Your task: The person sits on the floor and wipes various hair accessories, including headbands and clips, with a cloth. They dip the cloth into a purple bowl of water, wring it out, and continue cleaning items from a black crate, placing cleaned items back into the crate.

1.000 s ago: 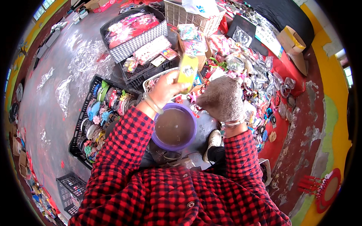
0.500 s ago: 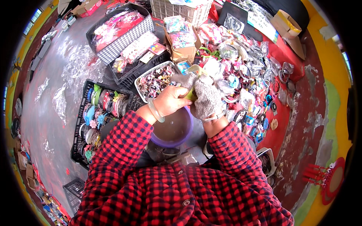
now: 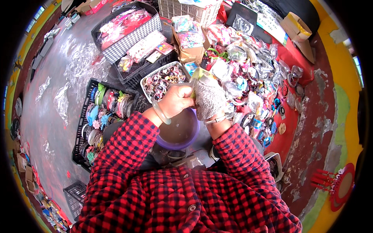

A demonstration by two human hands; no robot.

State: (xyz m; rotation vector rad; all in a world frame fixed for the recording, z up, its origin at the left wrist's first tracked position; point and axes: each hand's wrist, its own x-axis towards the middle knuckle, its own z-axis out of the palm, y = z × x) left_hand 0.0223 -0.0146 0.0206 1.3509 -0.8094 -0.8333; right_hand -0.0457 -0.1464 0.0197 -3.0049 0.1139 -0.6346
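Observation:
My left hand [image 3: 176, 101], with a pale bangle at its wrist, pinches one end of a yellow-green hairband [image 3: 199, 72]. A fuzzy grey cloth [image 3: 210, 95] covers most of my right hand [image 3: 211, 113], whose fingers are hidden beneath it. That hand is closed with the cloth around the band, close beside my left fingers. Below both hands stands a purple basin [image 3: 197, 134] holding murky brownish water.
On the left is a black crate [image 3: 79, 136] of hairbands. A white basket [image 3: 145, 87] of hair ties stands beyond the basin. Packaged accessories [image 3: 248, 77] lie heaped on the right. Farther back are a patterned crate [image 3: 134, 37] and a cardboard box [image 3: 192, 54].
The grey cloth has shifted up and around the band, covering more of its length. Its loose flap on the left no longer shows. My left hand stays nearly in place.

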